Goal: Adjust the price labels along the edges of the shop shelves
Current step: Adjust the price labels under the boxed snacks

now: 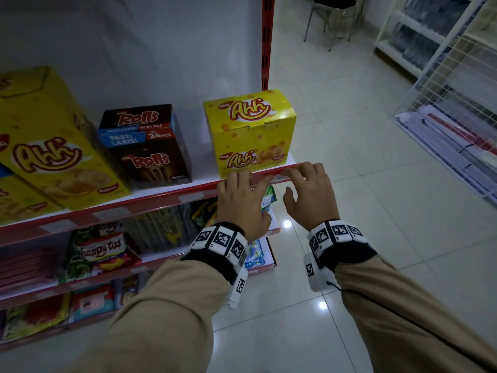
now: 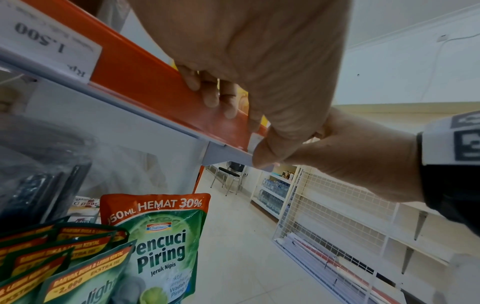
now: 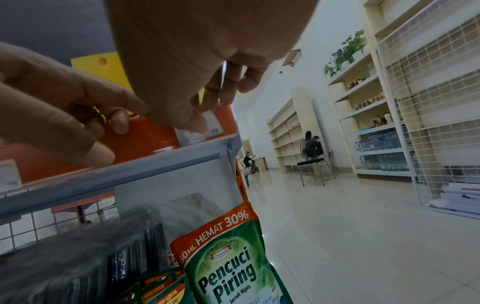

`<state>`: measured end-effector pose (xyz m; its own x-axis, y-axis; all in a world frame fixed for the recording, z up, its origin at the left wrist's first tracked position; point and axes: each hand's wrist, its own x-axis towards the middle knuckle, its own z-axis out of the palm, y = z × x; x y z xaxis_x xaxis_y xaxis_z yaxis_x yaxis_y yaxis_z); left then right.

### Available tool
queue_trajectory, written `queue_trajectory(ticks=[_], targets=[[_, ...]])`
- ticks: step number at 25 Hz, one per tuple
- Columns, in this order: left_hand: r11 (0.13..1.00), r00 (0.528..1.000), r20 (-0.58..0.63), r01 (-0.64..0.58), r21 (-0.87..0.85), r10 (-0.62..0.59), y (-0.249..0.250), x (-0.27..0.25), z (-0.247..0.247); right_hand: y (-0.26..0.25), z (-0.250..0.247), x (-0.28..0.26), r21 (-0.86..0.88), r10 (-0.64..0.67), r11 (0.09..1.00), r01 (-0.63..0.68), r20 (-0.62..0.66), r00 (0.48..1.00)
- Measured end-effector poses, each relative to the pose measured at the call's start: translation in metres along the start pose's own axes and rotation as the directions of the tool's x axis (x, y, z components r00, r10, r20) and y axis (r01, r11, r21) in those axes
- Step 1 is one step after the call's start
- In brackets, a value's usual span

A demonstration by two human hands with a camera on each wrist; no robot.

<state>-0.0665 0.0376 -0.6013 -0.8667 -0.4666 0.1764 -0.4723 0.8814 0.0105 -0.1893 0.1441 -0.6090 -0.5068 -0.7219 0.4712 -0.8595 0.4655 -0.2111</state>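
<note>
Both hands work at the right end of the top shelf's red label strip (image 1: 166,199). The right hand (image 1: 309,193) has its fingers curled over the strip's upper lip, and in the right wrist view its fingertips (image 3: 200,127) press on a small white price label (image 3: 205,131) seated at the very corner of the strip. The left hand (image 1: 243,203), just beside it at about nine o'clock, also hooks its fingers over the strip, thumb beneath the edge; it seems to steady the strip rather than hold a label, though its palm hides the contact. Directly above the hands, at twelve o'clock, stands a yellow Ahh box (image 1: 250,133); further along at ten o'clock is a dark Rolls box (image 1: 145,146). Another label reading 1.500 (image 2: 49,41) sits in the strip further left. Judging by this, the corner label is being seated now, while the shelves below, with their own strips, look still to be checked.
</note>
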Motion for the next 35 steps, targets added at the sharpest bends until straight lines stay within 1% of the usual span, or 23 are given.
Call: queue_trajectory(ticks=[5,10,11,12,13,14,15,16,17,18,20,21,22,24,26,27,28,29,31,32,33,34,35], targets=[[0.999,1.000,-0.027,0.011,-0.030,-0.012,0.000,-0.002,0.002,-0.003,-0.007,0.011,-0.080,0.005,0.997,0.002,0.078,0.997],[0.999,0.999,-0.034,0.000,-0.040,-0.001,-0.004,-0.002,0.004,0.002,-0.014,0.022,-0.147,0.013,0.989,0.022,0.232,0.973],[0.999,0.999,-0.033,-0.002,-0.052,0.000,-0.004,-0.001,0.003,0.003,-0.016,0.026,-0.120,0.019,0.993,0.011,0.243,0.970],[0.997,0.999,-0.036,-0.004,-0.071,0.001,-0.006,0.000,0.002,0.004,-0.018,0.029,-0.050,0.026,0.999,-0.015,0.225,0.974],[0.995,0.999,-0.043,-0.005,-0.101,0.001,-0.007,0.001,0.002,0.005,-0.021,0.031,0.065,0.050,0.996,-0.063,0.181,0.982],[0.989,0.998,-0.056,-0.005,-0.145,-0.003,-0.009,0.002,0.001,0.005,-0.023,0.033,0.212,0.108,0.968,-0.135,0.131,0.985],[0.979,0.997,-0.071,0.000,-0.205,-0.015,-0.012,0.003,0.001,0.005,-0.024,0.034,0.374,0.201,0.900,-0.224,0.100,0.975],[0.962,0.996,-0.083,0.008,-0.274,-0.032,-0.014,0.004,0.001,0.002,-0.025,0.034,0.522,0.305,0.793,-0.313,0.104,0.947],[0.938,0.994,-0.095,0.017,-0.345,-0.053,-0.016,0.005,0.001,-0.002,-0.025,0.034,0.637,0.391,0.666,-0.387,0.143,0.909],[0.911,0.991,-0.111,0.024,-0.411,-0.076,-0.017,0.006,0.001,-0.007,-0.023,0.032,0.723,0.448,0.533,-0.439,0.199,0.871],[0.861,0.983,-0.143,0.030,-0.507,-0.119,-0.018,0.006,0.001,-0.017,-0.016,0.027,0.824,0.496,0.292,-0.486,0.304,0.813],[0.843,0.979,-0.151,0.034,-0.536,-0.136,-0.017,0.005,0.001,-0.022,-0.013,0.023,0.848,0.498,0.207,-0.487,0.337,0.799],[0.832,0.978,-0.149,0.042,-0.553,-0.149,-0.017,0.005,0.001,-0.027,-0.009,0.019,0.862,0.493,0.153,-0.483,0.357,0.794],[0.825,0.979,-0.127,0.064,-0.561,-0.162,-0.016,0.005,0.001,-0.033,-0.002,0.012,0.870,0.486,0.126,-0.478,0.366,0.794],[0.832,0.982,-0.105,0.073,-0.551,-0.156,-0.016,0.006,0.001,-0.036,0.002,0.008,0.866,0.489,0.132,-0.483,0.367,0.792],[0.834,0.984,-0.098,0.073,-0.547,-0.150,-0.017,0.006,0.001,-0.037,0.001,0.008,0.863,0.483,0.155,-0.480,0.358,0.799],[0.836,0.986,-0.091,0.071,-0.545,-0.143,-0.018,0.006,0.000,-0.037,-0.001,0.008,0.858,0.468,0.221,-0.464,0.324,0.822],[0.840,0.987,-0.085,0.067,-0.539,-0.133,-0.018,0.005,-0.001,-0.035,-0.005,0.009,0.844,0.431,0.329,-0.423,0.265,0.863],[0.864,0.992,-0.072,0.055,-0.500,-0.105,-0.019,0.005,-0.004,-0.031,-0.016,0.013,0.746,0.277,0.601,-0.287,0.142,0.950],[0.885,0.994,-0.060,0.050,-0.464,-0.087,-0.020,0.005,-0.006,-0.027,-0.020,0.017,0.634,0.180,0.742,-0.217,0.123,0.976],[0.906,0.996,-0.049,0.041,-0.420,-0.068,-0.020,0.005,-0.007,-0.024,-0.024,0.021,0.496,0.092,0.855,-0.152,0.144,0.985],[0.923,0.998,-0.043,0.031,-0.383,-0.051,-0.021,0.005,-0.009,-0.022,-0.027,0.025,0.383,0.041,0.917,-0.110,0.182,0.982],[0.932,0.998,-0.041,0.022,-0.363,-0.039,-0.021,0.005,-0.010,-0.019,-0.029,0.027,0.331,0.031,0.938,-0.101,0.209,0.977]])
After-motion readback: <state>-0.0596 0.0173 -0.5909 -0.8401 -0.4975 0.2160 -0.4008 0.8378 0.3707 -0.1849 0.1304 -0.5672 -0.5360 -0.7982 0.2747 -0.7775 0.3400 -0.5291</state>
